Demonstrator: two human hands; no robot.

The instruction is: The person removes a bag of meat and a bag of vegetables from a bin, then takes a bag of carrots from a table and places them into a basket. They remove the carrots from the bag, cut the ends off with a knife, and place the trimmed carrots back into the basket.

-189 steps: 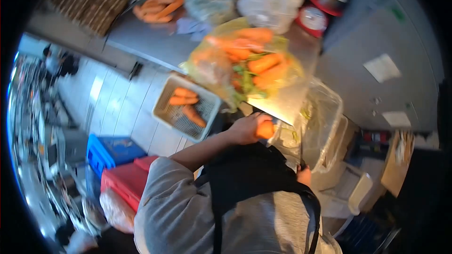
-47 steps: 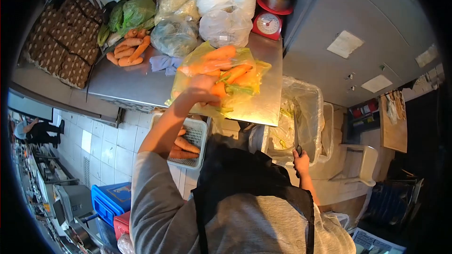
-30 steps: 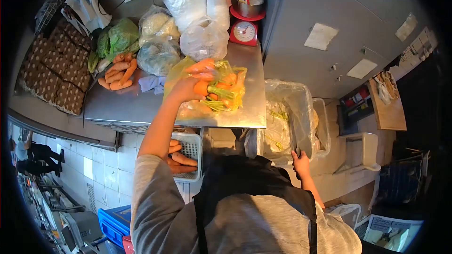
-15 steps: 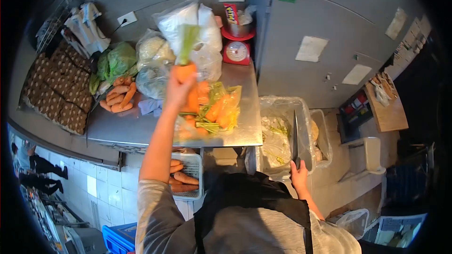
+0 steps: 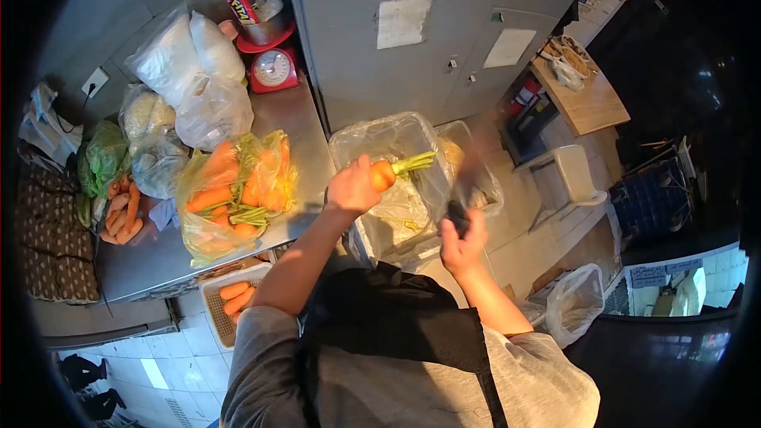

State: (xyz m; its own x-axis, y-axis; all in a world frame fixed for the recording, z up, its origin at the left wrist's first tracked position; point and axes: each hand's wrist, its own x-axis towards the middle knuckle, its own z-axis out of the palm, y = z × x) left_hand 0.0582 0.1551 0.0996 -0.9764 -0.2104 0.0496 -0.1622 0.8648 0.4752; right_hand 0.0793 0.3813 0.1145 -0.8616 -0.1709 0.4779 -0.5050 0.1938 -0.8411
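Centrally, a person's left hand (image 5: 354, 188) wraps around an orange carrot (image 5: 383, 177), its green stem pointing right, over a plastic-lined bin (image 5: 361, 131) with green trimmings (image 5: 411, 224) inside. The right hand (image 5: 464, 243) grips the black handle of a motion-blurred knife (image 5: 456, 218). At left, a yellow plastic bag (image 5: 208, 247) of carrots rests on a metal desk (image 5: 289, 123), near a red scale (image 5: 273, 70).

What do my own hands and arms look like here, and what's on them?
Your left hand and right hand show no gloves, and no watch or bracelet shows at the wrists. The forearms are uncovered; the left sleeve and right sleeve are loose, plain grey, warmer-toned on the right. I can't tell about rings.
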